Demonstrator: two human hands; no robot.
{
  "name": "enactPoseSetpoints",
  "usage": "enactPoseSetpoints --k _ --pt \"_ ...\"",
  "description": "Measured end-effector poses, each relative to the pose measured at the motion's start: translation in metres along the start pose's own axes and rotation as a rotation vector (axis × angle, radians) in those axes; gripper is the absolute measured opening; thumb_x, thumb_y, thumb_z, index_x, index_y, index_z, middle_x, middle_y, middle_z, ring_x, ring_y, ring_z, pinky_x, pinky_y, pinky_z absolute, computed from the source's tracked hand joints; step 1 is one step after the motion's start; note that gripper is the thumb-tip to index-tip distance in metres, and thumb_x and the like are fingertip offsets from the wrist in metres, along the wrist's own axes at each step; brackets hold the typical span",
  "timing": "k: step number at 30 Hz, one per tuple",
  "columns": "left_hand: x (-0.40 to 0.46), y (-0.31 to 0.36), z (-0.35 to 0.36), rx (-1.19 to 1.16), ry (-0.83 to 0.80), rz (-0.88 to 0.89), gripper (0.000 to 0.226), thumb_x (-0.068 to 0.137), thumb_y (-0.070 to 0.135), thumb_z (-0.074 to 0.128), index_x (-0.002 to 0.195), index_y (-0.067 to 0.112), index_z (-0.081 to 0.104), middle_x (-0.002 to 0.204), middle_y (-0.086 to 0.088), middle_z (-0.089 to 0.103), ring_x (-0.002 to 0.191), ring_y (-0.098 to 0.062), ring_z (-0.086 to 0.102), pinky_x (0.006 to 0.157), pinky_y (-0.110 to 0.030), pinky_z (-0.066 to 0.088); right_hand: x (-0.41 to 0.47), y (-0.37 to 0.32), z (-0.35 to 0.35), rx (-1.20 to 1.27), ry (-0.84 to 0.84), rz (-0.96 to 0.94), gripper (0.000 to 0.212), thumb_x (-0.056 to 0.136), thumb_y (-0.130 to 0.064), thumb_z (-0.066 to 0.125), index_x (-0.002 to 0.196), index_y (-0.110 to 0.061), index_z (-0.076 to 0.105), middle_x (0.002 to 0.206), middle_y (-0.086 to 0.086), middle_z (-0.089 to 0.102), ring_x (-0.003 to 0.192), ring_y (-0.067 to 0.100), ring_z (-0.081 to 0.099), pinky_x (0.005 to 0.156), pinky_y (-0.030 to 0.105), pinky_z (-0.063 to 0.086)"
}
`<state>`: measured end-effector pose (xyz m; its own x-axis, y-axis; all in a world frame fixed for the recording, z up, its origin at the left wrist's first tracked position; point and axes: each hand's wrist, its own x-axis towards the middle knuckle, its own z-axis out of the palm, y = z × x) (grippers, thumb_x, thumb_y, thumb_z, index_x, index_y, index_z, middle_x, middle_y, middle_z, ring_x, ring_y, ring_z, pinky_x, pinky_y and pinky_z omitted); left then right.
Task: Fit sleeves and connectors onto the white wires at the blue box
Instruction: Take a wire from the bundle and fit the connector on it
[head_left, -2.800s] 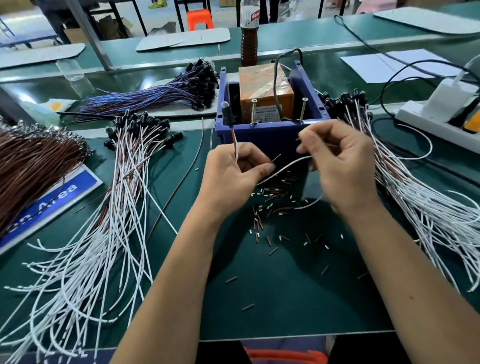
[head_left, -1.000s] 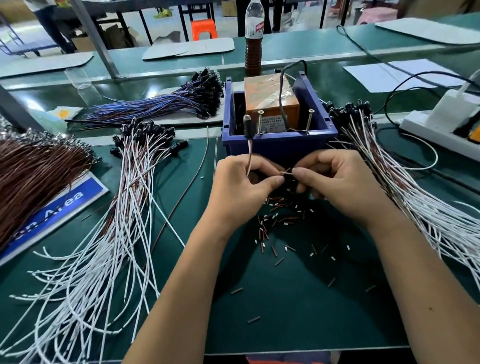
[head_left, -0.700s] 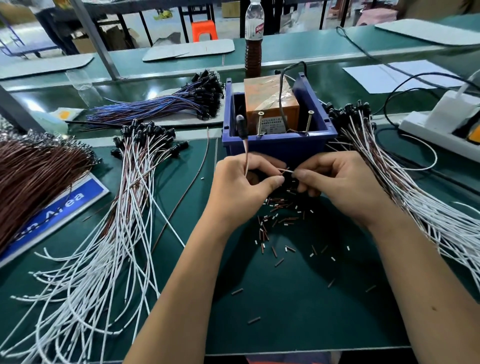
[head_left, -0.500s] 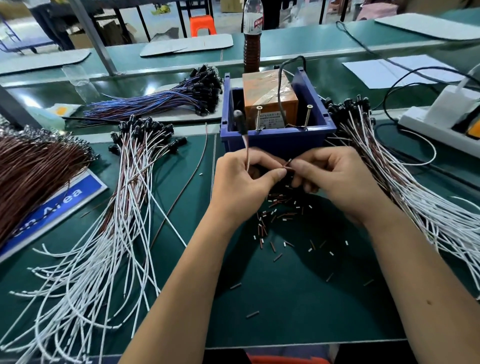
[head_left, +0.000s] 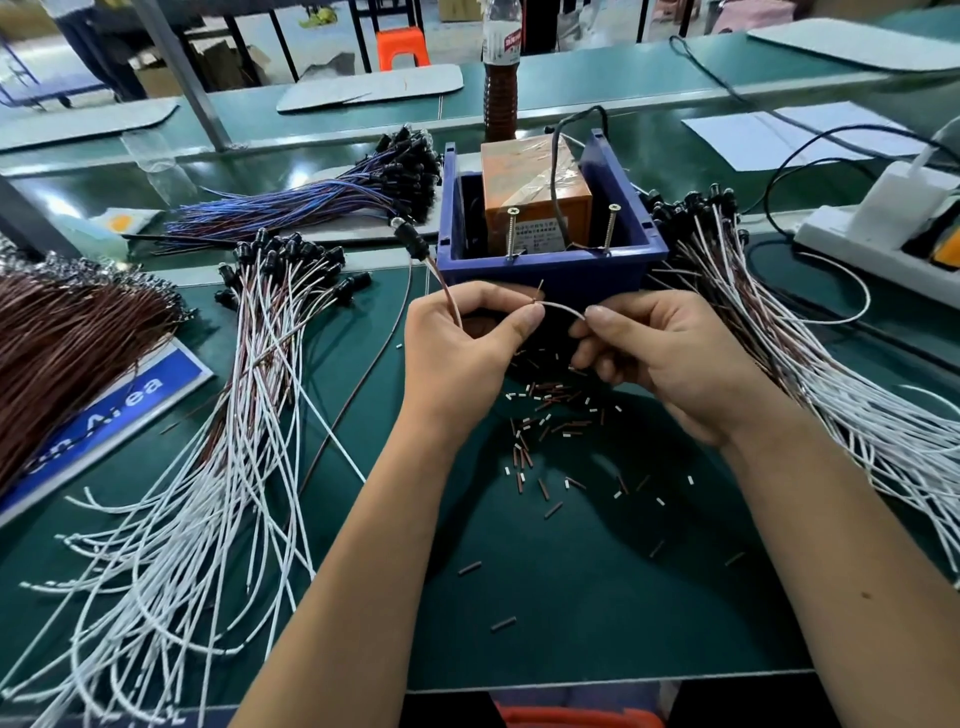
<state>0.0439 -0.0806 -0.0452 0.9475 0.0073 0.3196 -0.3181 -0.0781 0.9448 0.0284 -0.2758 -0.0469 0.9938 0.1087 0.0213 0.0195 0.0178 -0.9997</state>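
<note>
Near edge: green surface (head_left: 597, 613) with loose short sleeve pieces (head_left: 545, 441), brown and white, scattered from mid-mat up to just under both hands.

Left side, near to far: fan of white wires (head_left: 171, 519) with black connectors (head_left: 280, 254) at their far ends. Left of that, a brown wire bundle (head_left: 62, 343) lying over a blue area sign (head_left: 98, 421).

Right side: second bundle of white wires (head_left: 857, 415), its black connectors (head_left: 696, 205) just beside the box's right wall.

Left hand (head_left: 462, 358): thumb and forefinger pinched on a white wire (head_left: 563, 309) at a small brown sleeve end; a red-white lead (head_left: 447, 291) runs up out of the same hand to a black connector (head_left: 413, 241) held in air left of the box's near corner.
Right hand (head_left: 670, 364): fingers curled, thumb and forefinger pinching the other end of that short wire arc. Wire spans the gap between the two hands, just in front of the box's near wall.

Blue box (head_left: 550, 265): on the surface just beyond the hands. Inside it an orange taped block (head_left: 535, 187), two upright screws (head_left: 511, 231) at the near rim, and a black cable (head_left: 558, 156) looping in.

Farther: blue-purple wire bundle (head_left: 311, 202) left of the box, brown bottle (head_left: 501, 78) behind it, white power strip (head_left: 883, 234) and paper sheet (head_left: 800, 135) at right.
</note>
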Motion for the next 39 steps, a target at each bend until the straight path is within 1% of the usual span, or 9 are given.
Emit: enactPoseSetpoints --k 9,14,16,19,23,27,31,36,39 --pt "-0.002 -0.009 0.001 0.171 -0.133 0.029 0.01 0.08 0.013 0.082 0.074 0.02 0.076 0.088 0.008 0.079 0.072 -0.034 0.07 0.066 -0.048 0.059 0.001 0.0 -0.002 -0.216 0.044 -0.053 0.023 0.103 -0.012 0.063 0.083 -0.011 0.074 0.065 0.005 0.071 0.056 0.01 0.055 0.054 0.017 0.045" --pt "-0.001 -0.012 -0.002 0.274 -0.206 0.102 0.009 0.079 0.007 0.083 0.075 0.013 0.078 0.085 0.008 0.078 0.057 0.002 0.056 0.056 -0.016 0.042 0.0 -0.001 -0.004 -0.348 0.016 -0.009 0.023 0.101 -0.011 0.066 0.08 -0.011 0.074 0.062 0.003 0.071 0.052 0.006 0.052 0.051 0.015 0.042" --pt "-0.001 -0.012 -0.001 0.295 -0.195 0.098 0.01 0.079 0.005 0.084 0.075 0.011 0.078 0.086 0.007 0.078 0.058 0.002 0.058 0.056 -0.016 0.042 0.0 0.0 -0.004 -0.351 0.032 -0.01 0.023 0.102 -0.01 0.065 0.08 -0.012 0.074 0.062 0.003 0.07 0.052 0.007 0.052 0.052 0.016 0.042" --pt "-0.001 -0.008 0.002 0.117 -0.12 0.052 0.01 0.081 0.004 0.081 0.077 0.012 0.078 0.088 0.002 0.08 0.072 -0.015 0.073 0.066 -0.03 0.056 0.0 -0.002 -0.001 -0.066 0.05 -0.033 0.022 0.102 -0.024 0.064 0.09 -0.009 0.075 0.066 0.006 0.069 0.055 0.012 0.052 0.054 0.019 0.043" --pt "-0.003 0.004 0.002 -0.325 -0.088 -0.071 0.006 0.085 0.001 0.075 0.082 0.006 0.077 0.087 -0.008 0.079 0.05 -0.002 0.057 0.051 -0.012 0.043 -0.002 -0.004 -0.001 0.33 -0.086 -0.054 0.029 0.106 -0.021 0.05 0.117 -0.006 0.072 0.082 0.015 0.071 0.069 0.021 0.056 0.06 0.024 0.048" --pt "-0.005 0.007 0.005 -0.478 -0.143 -0.186 0.014 0.092 0.007 0.068 0.1 -0.005 0.071 0.055 0.007 0.064 0.04 0.002 0.037 0.043 -0.012 0.03 -0.002 0.001 0.005 0.285 -0.141 -0.158 0.031 0.094 -0.009 0.066 0.124 -0.016 0.074 0.089 0.014 0.073 0.067 0.018 0.057 0.061 0.024 0.048" --pt "-0.01 0.017 0.01 -0.588 -0.201 -0.256 0.011 0.094 0.002 0.063 0.097 -0.007 0.068 0.062 -0.001 0.069 0.045 -0.004 0.061 0.049 -0.015 0.05 -0.002 0.004 0.016 0.223 -0.073 -0.29 0.028 0.088 -0.023 0.077 0.116 -0.023 0.079 0.086 0.006 0.072 0.062 0.014 0.054 0.055 0.023 0.043" --pt "-0.01 0.013 0.01 -0.507 -0.228 -0.267 0.007 0.094 0.004 0.064 0.088 0.001 0.067 0.048 0.012 0.054 0.038 0.003 0.036 0.041 -0.011 0.03 -0.002 0.006 0.016 0.161 0.041 -0.37 0.016 0.09 -0.023 0.079 0.105 -0.022 0.082 0.081 0.016 0.069 0.056 0.012 0.051 0.05 0.019 0.041" --pt "-0.01 0.014 0.01 -0.507 -0.212 -0.257 0.008 0.091 0.002 0.068 0.083 0.004 0.068 0.073 0.0 0.072 0.04 0.003 0.04 0.041 -0.012 0.029 -0.002 0.004 0.016 0.189 0.057 -0.402 0.012 0.09 -0.024 0.08 0.101 -0.02 0.082 0.082 0.004 0.075 0.054 0.01 0.051 0.049 0.018 0.04"
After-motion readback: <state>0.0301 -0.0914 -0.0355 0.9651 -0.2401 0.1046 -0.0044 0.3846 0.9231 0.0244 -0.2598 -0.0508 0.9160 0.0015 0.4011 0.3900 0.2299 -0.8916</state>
